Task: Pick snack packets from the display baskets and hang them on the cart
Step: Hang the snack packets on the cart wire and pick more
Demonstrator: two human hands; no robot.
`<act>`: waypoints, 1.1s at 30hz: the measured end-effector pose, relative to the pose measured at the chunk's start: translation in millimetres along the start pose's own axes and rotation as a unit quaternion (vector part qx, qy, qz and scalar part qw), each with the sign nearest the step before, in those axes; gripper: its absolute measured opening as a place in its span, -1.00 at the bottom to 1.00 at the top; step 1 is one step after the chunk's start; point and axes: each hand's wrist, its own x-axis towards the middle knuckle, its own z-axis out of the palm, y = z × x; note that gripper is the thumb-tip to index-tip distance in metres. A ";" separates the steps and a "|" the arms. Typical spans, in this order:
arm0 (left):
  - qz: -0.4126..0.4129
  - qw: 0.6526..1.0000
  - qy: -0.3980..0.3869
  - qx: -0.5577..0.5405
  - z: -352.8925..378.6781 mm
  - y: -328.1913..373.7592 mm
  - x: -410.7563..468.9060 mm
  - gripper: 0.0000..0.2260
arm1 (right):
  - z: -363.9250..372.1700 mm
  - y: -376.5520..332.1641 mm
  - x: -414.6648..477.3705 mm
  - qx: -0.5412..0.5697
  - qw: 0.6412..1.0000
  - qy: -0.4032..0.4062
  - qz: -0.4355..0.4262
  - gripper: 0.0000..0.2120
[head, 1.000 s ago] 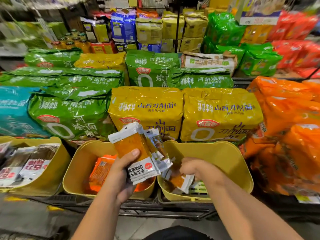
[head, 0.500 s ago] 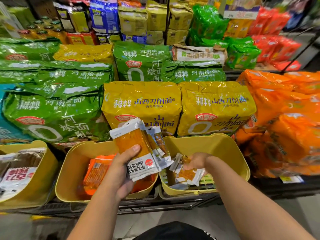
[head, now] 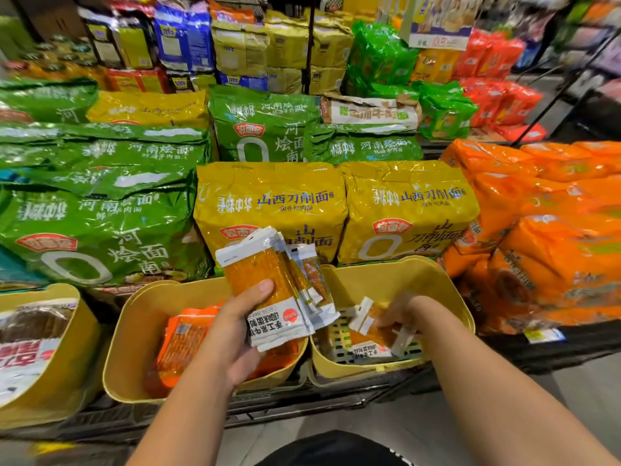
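Snack packets sit fanned in a stack in my left hand, thumb pressed across the orange front and fingers curled behind. I hold them up over the rims where the middle yellow basket meets the right yellow basket. My right hand is down inside the right basket, fingertips at a loose packet lying with others on the slatted floor. Blur hides whether I pinch it or only touch it. More orange packets lie in the middle basket, below my left hand. Big yellow noodle bags stand just behind both baskets.
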 end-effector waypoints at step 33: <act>-0.082 0.986 0.101 0.105 76.8 -42.7 17.5 -0.49 | 5.8 -4.8 -127.6 0.449 0.813 -0.078 -0.363 -0.77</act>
